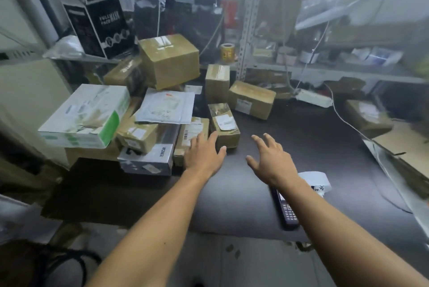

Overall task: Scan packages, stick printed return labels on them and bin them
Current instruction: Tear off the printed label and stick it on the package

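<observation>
Head view, wide-angle, edges blurred. Tabletop (301,138): dark, matte, smooth; its near edge is cut off behind the forearms. Metal shelving (246,31) behind it is draped in clear plastic sheet, so its contents are hazy and hard to read.

Package pile, far left of tabletop, largest first:
- white-and-green carton (86,115), glossy, tilted, resting on brown boxes;
- large taped cardboard cube (170,60), on top at the back;
- grey poly mailer (166,106), flat, soft, crinkled, lying across the pile;
- brown box (251,98) with a white label, set apart to the right;
- upright narrow box (217,82) just beside it;
- silver-grey printed box (148,159) at the front;
- small taped box (224,124) with a peeling label;
- flat brown box (191,136) with a barcode sticker.

Left hand (204,154): fingers spread and straight, palm down, holding nothing, fingertips over the flat brown box and just beside the small taped box; contact cannot be judged. Right hand (270,159): fingers spread, relaxed, holding nothing, above bare tabletop.

Handheld scanner (286,207): black, keypad visible, lying on the tabletop, upper part hidden under the right forearm. White label paper (315,180) beside it, partly covered. Yellow tape roll (227,52) on the shelf.
</observation>
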